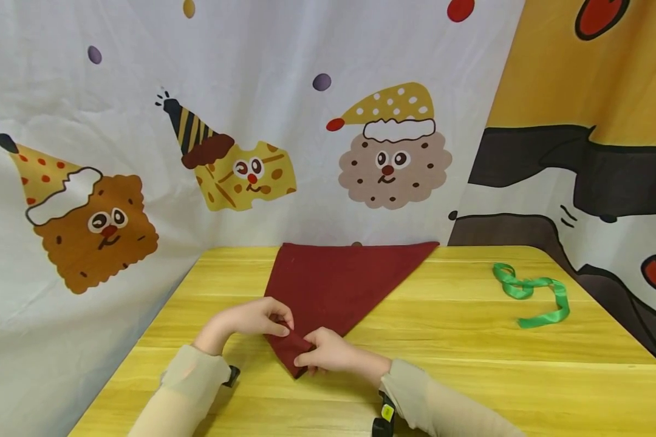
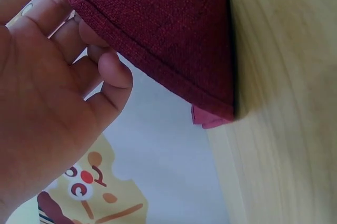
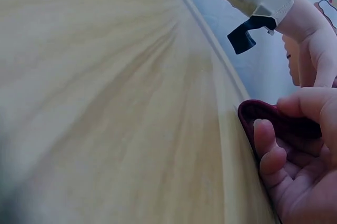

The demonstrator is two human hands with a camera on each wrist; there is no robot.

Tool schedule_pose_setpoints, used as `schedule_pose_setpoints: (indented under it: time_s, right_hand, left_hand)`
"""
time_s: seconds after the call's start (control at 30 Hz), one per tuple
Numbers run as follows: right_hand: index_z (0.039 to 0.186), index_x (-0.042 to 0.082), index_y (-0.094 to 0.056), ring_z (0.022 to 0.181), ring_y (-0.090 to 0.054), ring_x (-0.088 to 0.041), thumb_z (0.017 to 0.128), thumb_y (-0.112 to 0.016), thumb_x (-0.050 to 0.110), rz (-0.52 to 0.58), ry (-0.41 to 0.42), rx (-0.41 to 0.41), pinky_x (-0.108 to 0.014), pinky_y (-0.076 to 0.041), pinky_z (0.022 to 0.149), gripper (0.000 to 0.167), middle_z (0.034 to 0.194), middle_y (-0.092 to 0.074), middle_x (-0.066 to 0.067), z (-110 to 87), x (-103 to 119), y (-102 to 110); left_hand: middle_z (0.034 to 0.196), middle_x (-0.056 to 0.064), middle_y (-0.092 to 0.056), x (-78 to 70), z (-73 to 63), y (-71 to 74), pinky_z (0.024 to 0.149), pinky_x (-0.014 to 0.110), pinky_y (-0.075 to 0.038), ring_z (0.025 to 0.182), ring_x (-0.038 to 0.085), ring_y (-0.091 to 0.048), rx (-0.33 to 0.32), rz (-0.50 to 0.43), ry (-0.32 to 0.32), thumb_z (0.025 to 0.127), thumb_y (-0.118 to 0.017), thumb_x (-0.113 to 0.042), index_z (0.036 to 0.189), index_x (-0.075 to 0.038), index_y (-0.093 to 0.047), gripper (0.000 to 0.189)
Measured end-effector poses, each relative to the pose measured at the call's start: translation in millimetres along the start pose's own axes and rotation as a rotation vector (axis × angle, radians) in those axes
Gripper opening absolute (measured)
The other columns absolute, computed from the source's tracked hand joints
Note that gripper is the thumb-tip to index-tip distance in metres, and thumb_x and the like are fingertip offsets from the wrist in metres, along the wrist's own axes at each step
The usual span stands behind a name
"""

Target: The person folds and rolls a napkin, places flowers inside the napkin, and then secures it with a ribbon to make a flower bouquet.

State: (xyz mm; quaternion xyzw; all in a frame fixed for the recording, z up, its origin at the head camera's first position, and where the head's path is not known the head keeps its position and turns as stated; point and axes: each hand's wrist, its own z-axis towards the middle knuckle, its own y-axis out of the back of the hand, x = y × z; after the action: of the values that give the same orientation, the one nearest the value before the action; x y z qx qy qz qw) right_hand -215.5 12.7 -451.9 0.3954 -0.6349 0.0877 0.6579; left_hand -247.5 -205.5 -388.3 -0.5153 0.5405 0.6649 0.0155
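A dark red cloth with a stitched hem lies folded roughly into a triangle, its long edge along the far side of the table. Its near corner is lifted and turned over between the two hands. My left hand pinches the lifted fold from the left; in the left wrist view the hemmed cloth slants down from the fingers to the tabletop. On the other side, my right hand grips the fold near the corner. The right wrist view shows the cloth's rounded fold beside that thumb and the curled fingers.
A loosely curled green ribbon lies at the right of the yellow wood-grain table. Close behind the table's far edge hangs a white curtain printed with cartoon biscuits and cheese. Dark camera mounts sit at the wrists.
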Motion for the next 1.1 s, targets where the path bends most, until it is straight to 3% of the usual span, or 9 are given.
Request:
schedule_pose_setpoints:
  time_s: [0.13, 0.27, 0.5, 0.7, 0.83, 1.0, 1.1]
  right_hand:
    - [0.095, 0.012, -0.064, 0.041, -0.051, -0.013, 0.084, -0.071, 0.009, 0.035, 0.015, 0.018, -0.022, -0.040, 0.040, 0.013, 0.056, -0.063, -0.007, 1.2, 0.2, 2.7]
    - [0.100, 0.012, -0.059, 0.042, -0.053, -0.015, 0.084, -0.071, 0.009, 0.041, 0.017, 0.029, -0.023, -0.040, 0.040, 0.020, 0.058, -0.063, -0.009, 2.2, 1.2, 4.4]
    - [0.118, 0.004, -0.058, 0.049, -0.059, -0.017, 0.082, -0.073, 0.015, 0.017, -0.002, -0.016, -0.025, -0.043, 0.041, 0.040, 0.071, -0.065, -0.003, 3.9, 1.3, 14.5]
    - [0.097, 0.006, -0.060, 0.048, -0.056, -0.012, 0.082, -0.071, 0.011, -0.020, 0.040, -0.016, -0.022, -0.042, 0.041, 0.019, 0.067, -0.062, 0.003, 5.3, -3.6, 26.8]
    - [0.089, 0.006, -0.060, 0.047, -0.055, -0.011, 0.080, -0.073, 0.008, -0.080, 0.043, -0.028, -0.022, -0.042, 0.041, 0.016, 0.066, -0.062, 0.005, 6.1, -4.7, 28.1]
    - [0.083, 0.008, -0.062, 0.048, -0.057, -0.011, 0.077, -0.079, 0.011, -0.202, 0.049, -0.073, -0.023, -0.044, 0.042, 0.018, 0.066, -0.062, 0.005, 5.9, -2.5, 27.5]
    - [0.081, 0.010, -0.064, 0.053, -0.055, -0.006, 0.075, -0.081, 0.014, -0.308, 0.081, -0.103, -0.022, -0.045, 0.049, 0.019, 0.065, -0.060, 0.008, 5.8, -2.6, 27.9]
  left_hand:
    - [0.073, -0.007, -0.056, -1.2, 6.2, 1.4, 0.060, 0.023, -0.040, 0.064, 0.006, -0.045, 0.018, 0.030, -0.006, 0.092, -0.066, -0.013, 0.089, -0.013, -0.069, 0.005]
    - [0.072, -0.008, -0.056, -0.7, 11.4, 1.6, 0.060, 0.022, -0.039, 0.064, 0.006, -0.045, 0.031, 0.060, 0.000, 0.091, -0.067, -0.012, 0.087, -0.015, -0.070, 0.005]
    - [0.073, -0.008, -0.056, 0.2, 20.4, -1.1, 0.062, 0.023, -0.039, 0.065, 0.007, -0.045, 0.054, 0.070, 0.029, 0.090, -0.068, -0.010, 0.086, -0.015, -0.070, 0.006]
    - [0.071, -0.010, -0.055, 1.8, 30.4, -3.3, 0.060, 0.021, -0.037, 0.062, 0.004, -0.043, 0.084, 0.106, 0.047, 0.089, -0.068, -0.010, 0.085, -0.016, -0.070, 0.008]
    - [0.078, -0.010, -0.060, 3.0, 33.4, -3.9, 0.064, 0.023, -0.040, 0.067, 0.004, -0.047, 0.091, 0.145, 0.049, 0.089, -0.068, -0.011, 0.090, -0.014, -0.071, 0.004]
    - [0.093, -0.005, -0.064, 6.5, 25.5, -1.3, 0.076, 0.031, -0.047, 0.084, 0.010, -0.055, 0.039, 0.125, 0.103, 0.088, -0.069, -0.009, 0.101, -0.012, -0.070, 0.013]
    - [0.097, 0.001, -0.063, 9.7, 17.8, 1.6, 0.077, 0.036, -0.047, 0.088, 0.016, -0.055, 0.011, 0.077, 0.147, 0.088, -0.070, -0.007, 0.107, -0.010, -0.069, 0.020]
